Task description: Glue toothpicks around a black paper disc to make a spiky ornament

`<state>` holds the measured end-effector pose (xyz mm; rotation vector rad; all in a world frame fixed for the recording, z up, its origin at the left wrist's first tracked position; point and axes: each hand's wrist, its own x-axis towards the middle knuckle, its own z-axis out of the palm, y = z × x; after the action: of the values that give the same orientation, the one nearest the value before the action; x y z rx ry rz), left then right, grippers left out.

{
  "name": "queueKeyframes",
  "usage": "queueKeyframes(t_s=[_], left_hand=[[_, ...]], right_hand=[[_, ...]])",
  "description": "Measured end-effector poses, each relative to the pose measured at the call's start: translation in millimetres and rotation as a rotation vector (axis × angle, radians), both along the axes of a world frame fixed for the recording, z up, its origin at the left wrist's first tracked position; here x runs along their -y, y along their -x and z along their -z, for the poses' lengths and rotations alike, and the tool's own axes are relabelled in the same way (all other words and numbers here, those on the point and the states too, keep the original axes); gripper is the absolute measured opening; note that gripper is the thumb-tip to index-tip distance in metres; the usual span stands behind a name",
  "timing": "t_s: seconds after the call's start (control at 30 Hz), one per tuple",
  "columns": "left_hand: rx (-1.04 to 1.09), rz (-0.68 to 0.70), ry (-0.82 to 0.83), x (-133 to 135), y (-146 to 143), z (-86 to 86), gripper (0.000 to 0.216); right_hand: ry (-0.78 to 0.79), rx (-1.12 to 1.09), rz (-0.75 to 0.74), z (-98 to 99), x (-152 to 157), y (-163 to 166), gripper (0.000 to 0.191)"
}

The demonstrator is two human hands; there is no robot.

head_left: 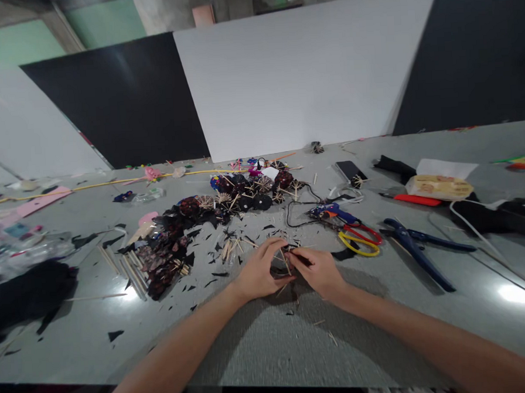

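Both hands meet over the middle of the grey table (pixel 261 343). My left hand (pixel 260 273) is curled, its fingers pinching a small dark craft piece with thin wooden sticks (pixel 286 261) poking out of it. My right hand (pixel 319 270) is closed on the same piece from the right side, fingertips pressed against it. Loose toothpick-like sticks (pixel 232 248) and black paper scraps (pixel 204 258) lie just beyond my left hand. What exactly the dark piece is stays partly hidden under my fingers.
Finished dark spiky balls (pixel 245 197) sit in a cluster further back. A blue glue gun (pixel 334 212), red and yellow scissors (pixel 359 238), blue cutters (pixel 417 247) and a phone (pixel 350 170) lie to the right. Dark fabric (pixel 25 294) and long sticks (pixel 132 273) lie left.
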<state>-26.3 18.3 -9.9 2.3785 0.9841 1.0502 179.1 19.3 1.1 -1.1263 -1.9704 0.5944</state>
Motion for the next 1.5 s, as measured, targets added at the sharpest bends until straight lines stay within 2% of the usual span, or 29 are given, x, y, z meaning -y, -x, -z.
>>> queueKeyframes(t_s=[0.6, 1.0, 1.5], left_hand=[[0.005, 0.004, 0.017, 0.8, -0.5, -3.2, 0.077], [0.014, 0.018, -0.042, -0.2, -0.5, -1.8, 0.078], [0.005, 0.012, 0.002, 1.0, -0.8, -3.1, 0.077]], right_hand=[[0.012, 0.003, -0.004, -1.3, 1.2, -0.7, 0.026], [0.009, 0.002, -0.009, 2.0, 0.5, -1.1, 0.025], [-0.010, 0.012, 0.002, -0.2, 0.3, -0.2, 0.029]])
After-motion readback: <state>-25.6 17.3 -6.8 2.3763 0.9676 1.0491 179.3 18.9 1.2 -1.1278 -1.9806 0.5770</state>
